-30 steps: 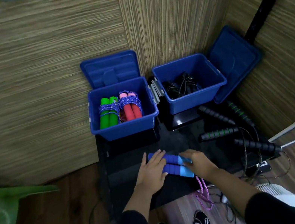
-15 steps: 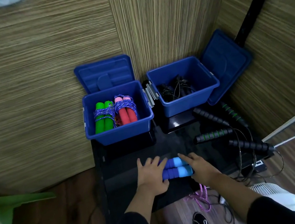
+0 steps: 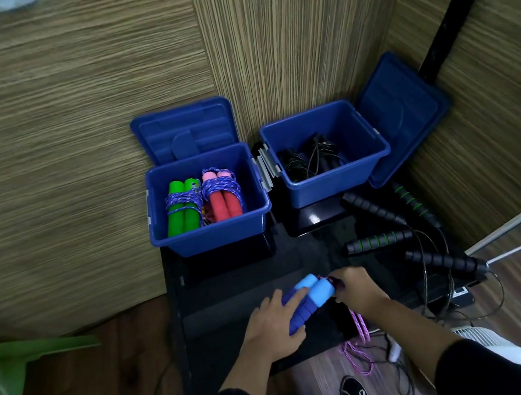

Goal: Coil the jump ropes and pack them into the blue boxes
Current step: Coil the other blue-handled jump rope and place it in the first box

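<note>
Holding two blue foam handles point(image 3: 308, 300) side by side near the front edge of a black table point(image 3: 233, 289), a person readied a jump rope for coiling. The left hand point(image 3: 271, 326) lay over the handles' lower ends, fingers curled round them; the right hand point(image 3: 355, 288) pinched the pink-purple cord point(image 3: 359, 333) where it left the pale tips. The rest of the cord hung slack off the front edge toward the floor. The foam looked light, soft and easy to grip, the braided cord limp and prone to tangle, so the paired handles seemed the best core to wind it round. At the table's back edge, the left blue box point(image 3: 216, 233) held green and red wrapped bundles; the right blue box point(image 3: 336, 184) held dark ropes. Black-handled ropes point(image 3: 378, 241) lay loose along the right edge.
</note>
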A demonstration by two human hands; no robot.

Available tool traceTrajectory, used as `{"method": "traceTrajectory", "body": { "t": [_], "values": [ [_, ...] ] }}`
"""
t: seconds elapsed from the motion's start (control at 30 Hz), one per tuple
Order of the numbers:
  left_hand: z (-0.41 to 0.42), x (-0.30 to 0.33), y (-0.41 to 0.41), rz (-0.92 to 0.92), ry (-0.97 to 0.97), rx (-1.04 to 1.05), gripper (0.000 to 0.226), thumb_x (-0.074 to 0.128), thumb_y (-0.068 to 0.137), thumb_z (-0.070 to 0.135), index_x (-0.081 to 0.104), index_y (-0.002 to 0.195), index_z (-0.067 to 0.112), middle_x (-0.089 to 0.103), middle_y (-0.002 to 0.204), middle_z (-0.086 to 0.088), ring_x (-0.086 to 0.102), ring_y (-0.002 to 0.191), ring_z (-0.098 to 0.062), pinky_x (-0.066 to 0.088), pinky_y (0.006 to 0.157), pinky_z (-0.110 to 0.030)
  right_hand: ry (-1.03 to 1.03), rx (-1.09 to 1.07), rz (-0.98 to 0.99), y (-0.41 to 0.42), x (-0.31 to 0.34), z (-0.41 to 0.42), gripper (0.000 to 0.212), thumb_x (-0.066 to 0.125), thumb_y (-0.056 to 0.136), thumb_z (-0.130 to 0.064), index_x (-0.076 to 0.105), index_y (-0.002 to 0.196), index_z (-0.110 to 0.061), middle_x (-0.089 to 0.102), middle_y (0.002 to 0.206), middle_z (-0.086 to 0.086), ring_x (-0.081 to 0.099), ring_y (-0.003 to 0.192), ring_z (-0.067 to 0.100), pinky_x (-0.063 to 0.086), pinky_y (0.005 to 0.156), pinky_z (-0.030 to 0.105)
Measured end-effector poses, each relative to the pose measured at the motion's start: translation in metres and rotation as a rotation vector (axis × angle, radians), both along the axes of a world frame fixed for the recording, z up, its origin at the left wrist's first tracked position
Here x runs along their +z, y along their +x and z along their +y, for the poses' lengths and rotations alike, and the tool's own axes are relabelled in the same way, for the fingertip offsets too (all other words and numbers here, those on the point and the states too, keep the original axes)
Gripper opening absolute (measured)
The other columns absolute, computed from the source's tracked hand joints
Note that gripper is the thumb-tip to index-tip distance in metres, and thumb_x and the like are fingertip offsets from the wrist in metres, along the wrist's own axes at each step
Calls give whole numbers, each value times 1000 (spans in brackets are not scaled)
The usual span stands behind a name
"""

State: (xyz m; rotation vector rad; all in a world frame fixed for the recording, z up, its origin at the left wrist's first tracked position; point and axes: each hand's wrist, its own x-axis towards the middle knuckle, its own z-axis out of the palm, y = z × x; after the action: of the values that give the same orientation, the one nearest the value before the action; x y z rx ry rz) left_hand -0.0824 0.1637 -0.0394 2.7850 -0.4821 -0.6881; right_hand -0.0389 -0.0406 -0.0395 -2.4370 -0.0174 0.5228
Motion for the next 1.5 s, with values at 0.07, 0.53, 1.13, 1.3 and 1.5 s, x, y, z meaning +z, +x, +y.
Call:
{"method": "traceTrajectory", "body": {
  "t": [0.07,0.53,1.13,1.3,1.5],
  "values": [
    [-2,5,-1,10,-91,51,71,47,88,46,9,148,46,34,135,-1,48,109,-20,45,93,-36,70,-48,14,4,12,-2,19,58,74,9,71,84,0,67,70,9,56,54,-3,42,54,9],
    [-22,104,58,-135,-684,318,49,55,89,35,41,124,66,42,99,5,56,90,-16,44,97,-34,440,-264,-293,75,132,13,22,59,89,-4,68,108,0,65,89,12,57,58,-3,40,55,3],
    [-9,157,71,-336,-660,346,60,66,83,30,36,118,68,38,114,8,53,100,-11,41,89,-22,896,-283,-150,82,191,42,16,70,82,-34,73,89,-19,55,74,9,43,55,14,36,48,28],
    [-7,153,69,-293,-722,373,56,65,76,38,42,117,70,45,112,8,55,100,-11,46,93,-31,859,-248,-137,83,192,47,24,61,91,-24,69,98,-3,48,50,-5,42,45,7,39,46,25],
    [-9,165,78,-349,-1223,580,49,67,80,10,59,111,46,61,116,13,62,97,-8,51,93,-35,817,-143,-140,78,186,54,33,46,99,-25,64,85,-1,52,61,3,46,51,10,42,48,24]
  ]
}}
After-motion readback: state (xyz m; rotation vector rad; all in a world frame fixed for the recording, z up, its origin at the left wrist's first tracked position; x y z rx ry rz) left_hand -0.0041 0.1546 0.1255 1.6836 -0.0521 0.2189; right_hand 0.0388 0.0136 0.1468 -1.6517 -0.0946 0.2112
